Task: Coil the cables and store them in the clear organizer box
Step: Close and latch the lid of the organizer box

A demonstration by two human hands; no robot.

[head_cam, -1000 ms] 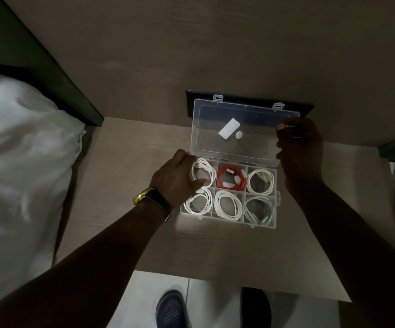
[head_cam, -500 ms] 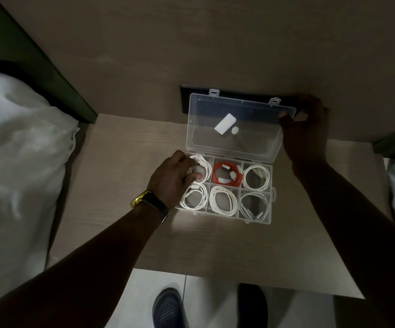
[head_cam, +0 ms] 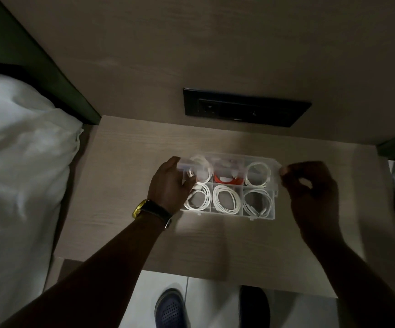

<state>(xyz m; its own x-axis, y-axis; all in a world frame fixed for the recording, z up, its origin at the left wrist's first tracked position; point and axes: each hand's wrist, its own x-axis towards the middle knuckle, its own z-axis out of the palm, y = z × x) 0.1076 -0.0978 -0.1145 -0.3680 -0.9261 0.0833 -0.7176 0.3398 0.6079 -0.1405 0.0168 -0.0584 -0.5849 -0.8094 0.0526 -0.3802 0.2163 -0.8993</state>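
1. The desk was the largest thing; it carried the clear box near its middle, between two beds with white bedding. The box was well away from the desk edge, so a fall seemed unlikely unless a hand pushed it hard.
2. The box had six compartments, each with one coiled cable: five white cables and one orange cable in the back middle compartment.
3. The lid was tilted low over the back row, not yet shut. It looked blurred, so its exact angle was hard to tell.
4. The left hand had a narrow grip on the left end of the lid, and its fingers reached over the back-left compartment. If the lid came down now, I judged it could trap them.
5. The right hand pinched the right corner of the lid, also a narrow grip.
6. A loop that stood above a divider could stop the lid from latching.
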